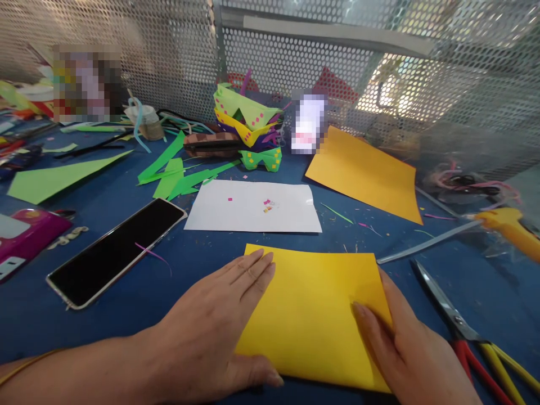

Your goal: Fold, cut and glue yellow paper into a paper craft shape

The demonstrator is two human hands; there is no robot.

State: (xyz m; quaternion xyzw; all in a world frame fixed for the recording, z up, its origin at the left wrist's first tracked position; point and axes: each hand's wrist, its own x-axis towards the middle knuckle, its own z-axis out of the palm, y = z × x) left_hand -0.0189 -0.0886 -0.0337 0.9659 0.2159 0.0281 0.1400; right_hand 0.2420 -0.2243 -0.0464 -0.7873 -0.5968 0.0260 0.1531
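Note:
A sheet of yellow paper (312, 315), which looks folded, lies in front of me on the blue table. Across its left side my left hand (219, 309) rests flat, fingers stretched out and thumb apart near the lower edge. My right hand (405, 332) grips the right edge, with the thumb on top and the fingers behind or under the paper. Just right of that hand lie scissors (459, 326) with red and yellow handles. Beyond the yellow paper is a white sheet (248, 216) with a few tiny pink and orange paper bits on it.
A black-screened phone (118, 253) lies at left, near a magenta device (37, 236). Green paper strips (169, 174), paper masks (244, 115) and an orange-yellow sheet (367, 174) lie farther back. A yellow glue gun (506, 225) is at right. Perforated metal panels (169, 50) bound the back.

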